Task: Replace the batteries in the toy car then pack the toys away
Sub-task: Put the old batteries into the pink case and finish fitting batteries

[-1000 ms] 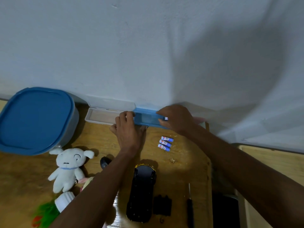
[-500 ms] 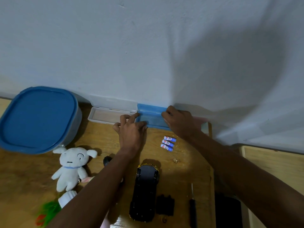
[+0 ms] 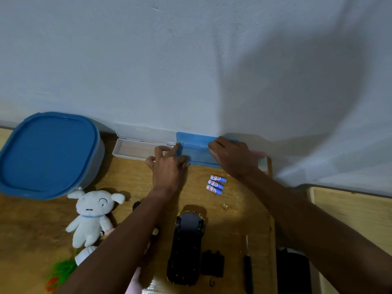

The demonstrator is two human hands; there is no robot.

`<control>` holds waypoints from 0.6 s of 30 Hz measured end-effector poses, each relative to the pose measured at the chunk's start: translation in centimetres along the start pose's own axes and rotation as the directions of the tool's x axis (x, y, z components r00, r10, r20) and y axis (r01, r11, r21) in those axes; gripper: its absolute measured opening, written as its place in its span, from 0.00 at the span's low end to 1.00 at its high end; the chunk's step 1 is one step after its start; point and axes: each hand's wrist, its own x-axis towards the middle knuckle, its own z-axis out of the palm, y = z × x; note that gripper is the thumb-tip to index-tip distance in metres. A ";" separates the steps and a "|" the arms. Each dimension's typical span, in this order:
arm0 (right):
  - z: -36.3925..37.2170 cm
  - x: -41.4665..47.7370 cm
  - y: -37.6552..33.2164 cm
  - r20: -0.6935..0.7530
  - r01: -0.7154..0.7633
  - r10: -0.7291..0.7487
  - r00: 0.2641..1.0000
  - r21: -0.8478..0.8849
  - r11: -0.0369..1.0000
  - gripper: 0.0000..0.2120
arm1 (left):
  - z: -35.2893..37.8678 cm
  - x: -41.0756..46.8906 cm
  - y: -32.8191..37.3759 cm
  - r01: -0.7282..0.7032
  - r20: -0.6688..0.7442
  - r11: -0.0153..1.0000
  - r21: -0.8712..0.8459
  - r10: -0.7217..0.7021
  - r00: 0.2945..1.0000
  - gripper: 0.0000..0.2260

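Observation:
A small blue case (image 3: 197, 153) lies against the wall with its lid tilted up. My left hand (image 3: 169, 166) holds its left end, index finger on the corner and thumb at the front edge. My right hand (image 3: 231, 158) grips the lid's right part; the case's inside is mostly hidden. Three blue-and-white batteries (image 3: 216, 184) lie side by side just in front of the case. Nearer me, the black toy car (image 3: 186, 247) lies with its underside up, next to a black battery cover (image 3: 212, 264) and a screwdriver (image 3: 248, 268).
An open clear case (image 3: 135, 149) sits left of the blue one. A big blue-lidded tub (image 3: 48, 153) stands at far left. A white plush dog (image 3: 93, 215) and a green toy (image 3: 61, 270) lie at front left. A wooden tray (image 3: 350, 219) adjoins the table's right edge.
The blue case's lid has swung up toward the wall. My right hand moved back with it, and my left hand shifted to the case's left corner.

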 end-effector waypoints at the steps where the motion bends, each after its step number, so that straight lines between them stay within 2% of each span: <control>1: -0.2 -0.1 -0.1 -0.011 -0.032 0.032 0.999 0.003 0.999 0.04 | 0.0 0.0 0.0 -0.003 -0.005 1.000 -0.002 0.003 1.000 0.08; 4: -0.9 -0.4 -0.5 -0.033 -0.142 0.141 0.989 -0.023 0.990 0.14 | 0.0 -0.2 0.0 -0.001 -0.018 1.000 0.002 0.001 1.000 0.08; 6: -1.2 -0.6 -0.8 -0.042 -0.207 0.206 0.978 -0.028 0.978 0.17 | 0.1 -0.5 0.1 0.013 -0.032 1.000 -0.010 -0.013 0.999 0.09; 9: -1.1 -1.4 -1.3 -0.064 -0.213 0.210 0.975 -0.038 0.976 0.12 | 0.4 -1.0 0.4 0.018 -0.080 1.000 -0.011 -0.018 0.997 0.09; 14: -0.6 -3.0 -2.6 0.065 -0.245 0.237 0.969 0.180 0.953 0.08 | 0.5 -2.0 0.1 0.063 -0.247 0.998 0.008 -0.059 0.967 0.09; 16: -0.4 -3.6 -2.9 0.125 -0.282 0.261 0.957 0.205 0.937 0.10 | 0.5 -2.3 0.3 0.076 -0.250 0.997 0.014 -0.071 0.966 0.11; 18: -0.3 -4.1 -3.1 0.177 -0.314 0.278 0.944 0.227 0.922 0.12 | 0.5 -2.2 0.6 0.049 -0.196 0.999 -0.018 -0.051 0.979 0.14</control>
